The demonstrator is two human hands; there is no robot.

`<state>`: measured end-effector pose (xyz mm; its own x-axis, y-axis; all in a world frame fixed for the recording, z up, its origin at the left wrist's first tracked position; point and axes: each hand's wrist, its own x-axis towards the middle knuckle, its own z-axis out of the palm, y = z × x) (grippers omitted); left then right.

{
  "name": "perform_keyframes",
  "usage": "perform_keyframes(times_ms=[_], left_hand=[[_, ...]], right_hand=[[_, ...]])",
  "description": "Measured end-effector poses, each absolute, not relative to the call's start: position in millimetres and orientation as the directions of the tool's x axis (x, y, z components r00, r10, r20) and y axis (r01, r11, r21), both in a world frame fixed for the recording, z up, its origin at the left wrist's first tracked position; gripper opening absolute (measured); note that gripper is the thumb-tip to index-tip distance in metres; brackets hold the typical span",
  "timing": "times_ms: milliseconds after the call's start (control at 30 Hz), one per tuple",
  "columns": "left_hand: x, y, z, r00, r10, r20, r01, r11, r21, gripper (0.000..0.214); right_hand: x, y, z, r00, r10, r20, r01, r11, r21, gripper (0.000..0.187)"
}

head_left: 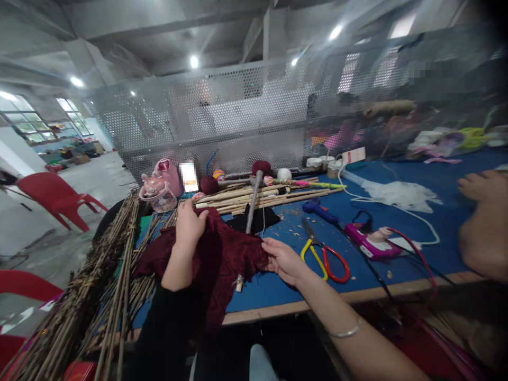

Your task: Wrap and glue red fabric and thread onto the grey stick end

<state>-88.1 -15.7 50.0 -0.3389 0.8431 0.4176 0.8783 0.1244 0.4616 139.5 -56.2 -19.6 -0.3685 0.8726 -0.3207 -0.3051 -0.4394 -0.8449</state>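
Note:
A dark red cloth (222, 243) lies bunched over the near edge of the blue table, its lower end hanging down. My left hand (190, 222) is at the cloth's upper left, fingers curled at its edge; their tips are partly hidden. At the cloth's right corner, my right hand (282, 259) pinches the fabric between thumb and fingers. A grey-wrapped stick (254, 201) runs down behind the cloth, and a pale wooden end (239, 283) shows below it. Scissors (317, 248) with one yellow and one red handle lie right of my right hand.
Bundled twigs (115, 264) line the left side. Behind the cloth are wooden sticks (270, 198), yarn balls (209, 184), a lit phone (189, 177) and a pink cup (159, 193). A purple power strip (371, 243) with cords, plastic bag (400, 194) and another person's arm (482, 227) are right.

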Motion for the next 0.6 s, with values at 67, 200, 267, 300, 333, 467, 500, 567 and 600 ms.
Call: perform_keyframes(times_ms=[67, 200, 267, 300, 333, 467, 500, 567, 600], left_hand=[[-69, -36, 30, -0.316, 0.874, 0.369, 0.694, -0.052, 0.718, 0.038], [-56, -103, -18, -0.231, 0.945, 0.232, 0.580, -0.058, 0.813, 0.029], [-66, -130, -30, -0.267, 0.930, 0.253, 0.768, 0.047, 0.639, 0.029], [-73, -138, -32, -0.320, 0.912, 0.256, 0.830, 0.140, 0.540, 0.034], [-81, -142, -32, -0.357, 0.902, 0.243, 0.859, 0.216, 0.464, 0.037], [-106, -133, -26, -0.403, 0.900, 0.164, 0.799, 0.259, 0.543, 0.014], [-110, -125, -24, -0.445, 0.875, 0.188, 0.738, 0.240, 0.631, 0.013], [-119, -105, -17, -0.566, 0.784, 0.255, 0.596, 0.176, 0.783, 0.014], [-124, -92, -12, -0.600, 0.751, 0.276, 0.564, 0.152, 0.812, 0.016]], right_hand=[[142, -59, -22, -0.372, 0.860, -0.349, -0.341, -0.476, -0.810, 0.009], [158, -54, -14, -0.358, 0.877, -0.320, -0.386, -0.451, -0.804, 0.010], [169, -46, -7, -0.277, 0.927, -0.253, -0.372, -0.347, -0.861, 0.012], [174, -41, -3, -0.225, 0.949, -0.219, -0.357, -0.290, -0.888, 0.013], [179, -36, 0, -0.176, 0.966, -0.192, -0.338, -0.242, -0.909, 0.014], [181, -41, -4, -0.066, 0.988, -0.141, -0.251, -0.153, -0.956, 0.017], [178, -49, -9, -0.035, 0.991, -0.130, -0.230, -0.134, -0.964, 0.017], [169, -70, -23, 0.045, 0.995, -0.092, -0.185, -0.082, -0.979, 0.020], [164, -81, -29, 0.051, 0.996, -0.070, -0.152, -0.062, -0.986, 0.021]])
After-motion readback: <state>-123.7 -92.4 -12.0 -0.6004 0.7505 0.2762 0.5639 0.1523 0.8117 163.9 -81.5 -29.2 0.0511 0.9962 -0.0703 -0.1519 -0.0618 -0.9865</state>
